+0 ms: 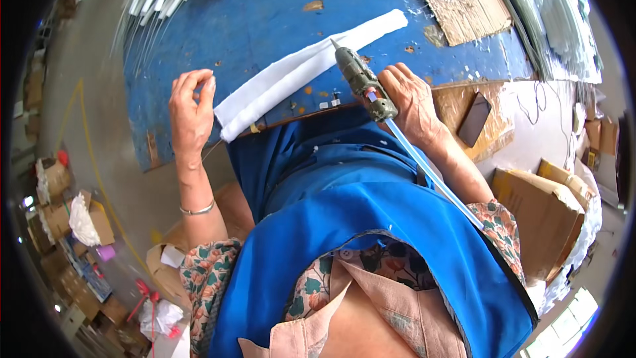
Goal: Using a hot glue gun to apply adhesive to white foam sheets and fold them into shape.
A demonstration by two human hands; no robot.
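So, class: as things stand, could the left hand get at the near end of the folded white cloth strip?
Probably yes. The left hand is empty, fingers open, right beside the strip's near end, with only bare blue table between.

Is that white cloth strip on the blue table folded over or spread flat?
Folded. The white cloth strip lies lengthwise in two layers, one long edge overlapping the other, on the blue table.

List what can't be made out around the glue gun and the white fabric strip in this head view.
- Glue gun trigger and grip: covered by the right hand.
- Nozzle tip on the white fabric strip: too small to tell whether it touches or any glue shows.
- Left hand fingertips: curled; contact with the strip's edge is unclear.
- Clear glue stick: its far end blurs into the floral sleeve.
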